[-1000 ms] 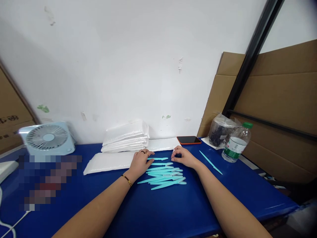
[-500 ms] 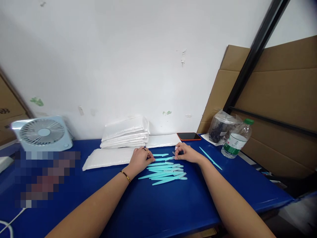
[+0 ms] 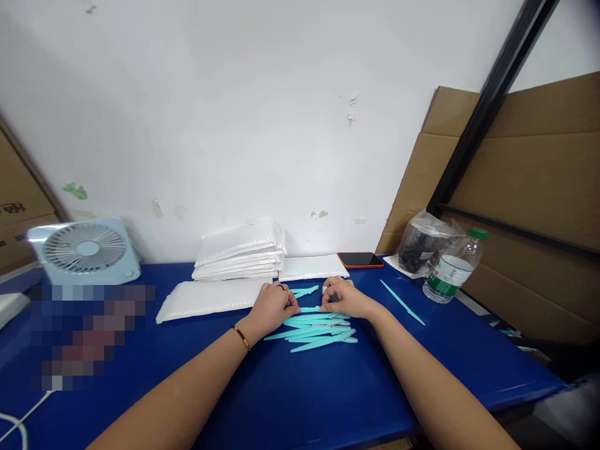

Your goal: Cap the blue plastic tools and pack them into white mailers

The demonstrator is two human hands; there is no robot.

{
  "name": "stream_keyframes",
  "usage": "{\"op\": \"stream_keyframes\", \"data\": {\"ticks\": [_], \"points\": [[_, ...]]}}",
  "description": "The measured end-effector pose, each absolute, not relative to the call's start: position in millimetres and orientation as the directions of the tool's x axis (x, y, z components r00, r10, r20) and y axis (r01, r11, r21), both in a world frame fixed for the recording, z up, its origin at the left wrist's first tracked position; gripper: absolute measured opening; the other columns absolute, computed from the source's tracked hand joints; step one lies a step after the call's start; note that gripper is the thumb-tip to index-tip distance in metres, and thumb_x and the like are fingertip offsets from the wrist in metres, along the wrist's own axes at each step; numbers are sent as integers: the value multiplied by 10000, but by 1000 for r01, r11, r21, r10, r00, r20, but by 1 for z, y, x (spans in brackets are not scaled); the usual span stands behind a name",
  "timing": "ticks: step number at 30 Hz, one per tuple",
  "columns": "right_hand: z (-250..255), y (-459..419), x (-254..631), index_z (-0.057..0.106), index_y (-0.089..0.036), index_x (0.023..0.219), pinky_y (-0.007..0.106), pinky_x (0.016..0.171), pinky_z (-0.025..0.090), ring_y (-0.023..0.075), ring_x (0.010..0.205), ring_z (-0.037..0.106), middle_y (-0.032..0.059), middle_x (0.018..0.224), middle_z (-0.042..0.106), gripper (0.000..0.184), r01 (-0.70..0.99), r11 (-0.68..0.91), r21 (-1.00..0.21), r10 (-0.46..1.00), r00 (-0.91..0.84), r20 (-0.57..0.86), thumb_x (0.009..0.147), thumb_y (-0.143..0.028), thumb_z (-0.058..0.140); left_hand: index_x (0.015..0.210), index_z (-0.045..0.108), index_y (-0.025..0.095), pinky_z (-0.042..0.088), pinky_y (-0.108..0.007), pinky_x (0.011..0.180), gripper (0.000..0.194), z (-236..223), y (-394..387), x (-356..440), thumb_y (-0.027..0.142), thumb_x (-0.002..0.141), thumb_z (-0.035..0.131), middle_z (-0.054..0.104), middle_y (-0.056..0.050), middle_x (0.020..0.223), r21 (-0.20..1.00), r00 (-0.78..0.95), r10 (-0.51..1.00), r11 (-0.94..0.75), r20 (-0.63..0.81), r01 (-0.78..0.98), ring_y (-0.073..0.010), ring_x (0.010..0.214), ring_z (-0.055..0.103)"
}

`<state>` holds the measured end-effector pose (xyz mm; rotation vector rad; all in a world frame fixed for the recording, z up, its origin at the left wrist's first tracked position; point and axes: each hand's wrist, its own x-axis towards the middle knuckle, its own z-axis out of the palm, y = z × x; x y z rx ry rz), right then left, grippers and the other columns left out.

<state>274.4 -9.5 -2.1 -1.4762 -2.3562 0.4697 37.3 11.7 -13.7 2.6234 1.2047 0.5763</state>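
Observation:
My left hand (image 3: 275, 307) is closed in a pinch on the left end of a turquoise eyebrow razor (image 3: 310, 309). At the razor's right end, the fingers of my right hand (image 3: 345, 299) are closed on it too, and they hide its tip. Just beyond the hands lie one or two more razors (image 3: 305, 292), partly covered by my left fingers. Nearer to me, several loose eyebrow razors (image 3: 319, 339) overlap in a rough row, mostly with handles to the left. A single razor (image 3: 402, 302) lies apart, to the right of my right hand.
Behind my left hand stand stacked white packets (image 3: 237, 256), with one packet (image 3: 206, 299) in front and another (image 3: 312, 267) beside. A phone (image 3: 360, 259), a bagged dark object (image 3: 419, 247) and a water bottle (image 3: 452, 269) are at right. A fan (image 3: 89, 250) stands left on the blue table (image 3: 290, 400).
Both hands have moved slightly toward me, from a razor farther back to the one now between them. The farther razors now lie closer together. The view has shifted a little.

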Motion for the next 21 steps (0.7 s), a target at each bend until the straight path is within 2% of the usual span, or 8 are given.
{"op": "stream_keyframes", "data": {"ticks": [4,7,11,14,17,21], "points": [[0,-4,286,687,-239,740,403,888,254,234,1028,443,30,1019,541,189,842,361,-401,932,-334,138,736,-425,653,697,661,234,323,-351,781,154,-15,16,33,361,761,602,632,-7,781,338,488,814,-576,315,744,-204,865,514],[4,-5,301,694,-251,774,422,903,235,244,1030,436,37,1023,535,216,851,312,-423,950,-275,148,735,-457,644,752,661,241,327,-355,787,154,-13,16,30,370,776,580,630,-9,796,351,454,820,-563,349,748,-211,881,519],[11,-13,308,708,-267,787,404,912,244,249,1014,447,27,981,526,312,814,368,-449,919,-392,41,684,-555,647,785,668,246,333,-337,803,247,-8,8,33,460,788,545,629,-1,798,387,558,768,-641,314,663,-189,851,533],[12,-17,304,710,-259,750,385,892,265,250,1004,460,18,953,521,311,799,402,-447,890,-456,-14,643,-551,686,780,675,250,335,-310,779,273,-6,2,38,500,757,569,624,6,757,386,669,698,-708,256,591,-179,832,539],[9,-15,299,697,-245,734,374,890,271,231,982,475,12,949,525,285,775,427,-465,885,-465,38,672,-523,680,729,664,243,330,-299,762,214,-7,3,40,438,765,582,625,12,733,373,679,692,-714,245,592,-175,821,540],[6,-7,299,680,-231,725,390,898,265,225,981,471,16,958,530,273,798,396,-454,917,-372,147,705,-502,661,705,653,236,324,-320,787,180,-9,12,33,389,771,583,639,13,765,375,577,761,-649,298,662,-183,820,542]]}}
